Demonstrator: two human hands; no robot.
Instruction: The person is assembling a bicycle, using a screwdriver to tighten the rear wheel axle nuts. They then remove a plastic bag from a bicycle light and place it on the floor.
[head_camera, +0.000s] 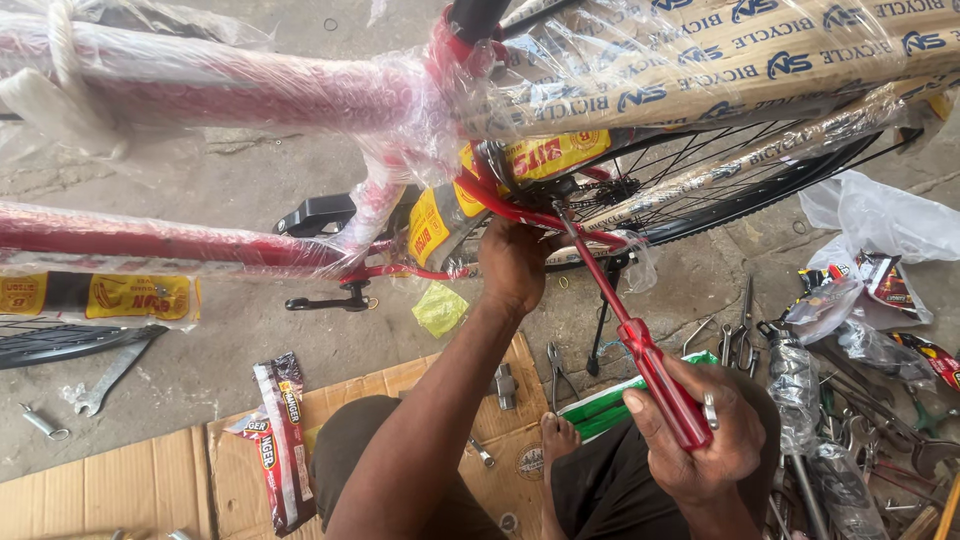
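Gripping a red-handled screwdriver (640, 350), right hand (700, 440) fingers wrap tight; left hand (512, 265) fingers clutch the plastic-wrapped frame (200, 90).

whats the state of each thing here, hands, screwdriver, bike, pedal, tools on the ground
left hand: pressed against the bike frame near the rear wheel hub
right hand: closed around the screwdriver handle
red screwdriver: tilted, tip up at the hub area
bike frame: wrapped in clear plastic
rear wheel: mounted, partly wrapped
pedal: attached, bare
wrench: lying on the floor
pliers: lying on cardboard
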